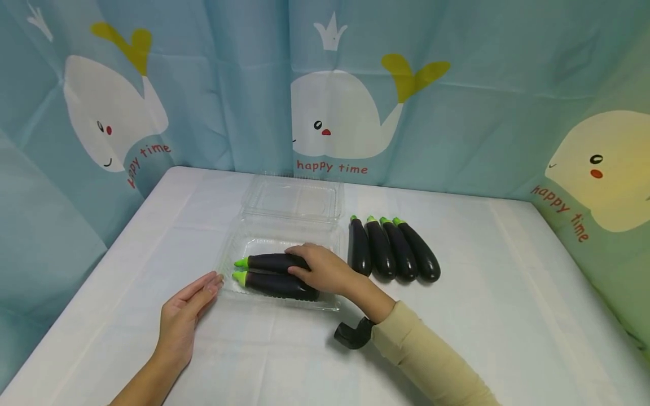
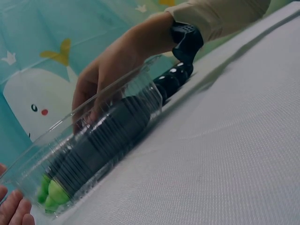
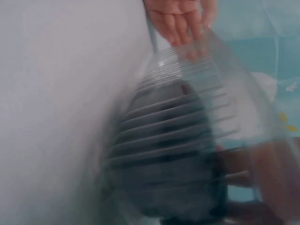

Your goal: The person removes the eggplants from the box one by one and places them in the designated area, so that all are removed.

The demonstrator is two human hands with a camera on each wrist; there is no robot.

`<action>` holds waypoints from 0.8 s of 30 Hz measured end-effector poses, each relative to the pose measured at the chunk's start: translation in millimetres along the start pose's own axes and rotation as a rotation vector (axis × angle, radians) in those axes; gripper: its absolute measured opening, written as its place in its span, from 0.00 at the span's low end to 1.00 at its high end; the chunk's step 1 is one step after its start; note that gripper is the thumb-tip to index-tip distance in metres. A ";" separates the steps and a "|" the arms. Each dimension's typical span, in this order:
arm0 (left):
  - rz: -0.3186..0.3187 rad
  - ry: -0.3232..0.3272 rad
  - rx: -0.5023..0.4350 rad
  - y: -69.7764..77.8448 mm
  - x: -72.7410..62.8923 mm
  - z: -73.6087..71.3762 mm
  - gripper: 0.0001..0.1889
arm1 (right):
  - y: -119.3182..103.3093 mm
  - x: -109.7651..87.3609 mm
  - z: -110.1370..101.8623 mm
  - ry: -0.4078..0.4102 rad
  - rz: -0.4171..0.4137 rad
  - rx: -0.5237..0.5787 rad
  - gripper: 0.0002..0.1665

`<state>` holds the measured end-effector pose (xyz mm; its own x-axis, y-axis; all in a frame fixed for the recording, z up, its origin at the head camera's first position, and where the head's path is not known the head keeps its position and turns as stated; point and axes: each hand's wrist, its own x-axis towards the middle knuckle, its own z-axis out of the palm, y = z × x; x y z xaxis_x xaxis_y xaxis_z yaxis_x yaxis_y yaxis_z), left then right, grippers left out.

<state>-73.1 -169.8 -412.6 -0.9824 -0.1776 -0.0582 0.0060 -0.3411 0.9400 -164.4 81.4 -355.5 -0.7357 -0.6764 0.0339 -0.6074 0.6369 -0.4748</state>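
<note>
A clear plastic clamshell container lies with its lid folded back. Inside, two dark eggplants with green stems lie side by side: a rear eggplant and a front eggplant, stems to the left. My right hand reaches in over the right side and grips the rear eggplant near its thick end, thumb in front and fingers behind. At the container's left edge, my left hand pinches the rim between thumb and fingers. Through the ribbed wall in the left wrist view, the front eggplant partly hides the rear one.
Several more eggplants lie in a row just right of the container, stems away from me. The transparent lid extends toward the blue whale-print curtain. A black wrist mount hangs under my right wrist over the white table.
</note>
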 end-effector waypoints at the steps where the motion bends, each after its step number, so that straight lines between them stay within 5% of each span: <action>1: -0.002 0.001 0.000 0.0 -0.2 0.1 0.18 | -0.3 -1.1 -0.6 0.024 0.001 0.006 0.25; 17: 0.013 -0.014 -0.013 -0.7 1.0 0.7 0.16 | -1.4 -37.2 -34.0 0.337 0.062 0.131 0.24; 24: -0.001 -0.006 -0.012 0.1 0.4 0.5 0.16 | 9.4 -54.0 -48.7 0.380 0.130 0.140 0.25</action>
<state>-73.5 -169.5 -412.3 -0.9835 -0.1719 -0.0571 0.0073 -0.3526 0.9358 -145.0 141.8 -319.0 -0.8776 -0.3924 0.2755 -0.4750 0.6336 -0.6107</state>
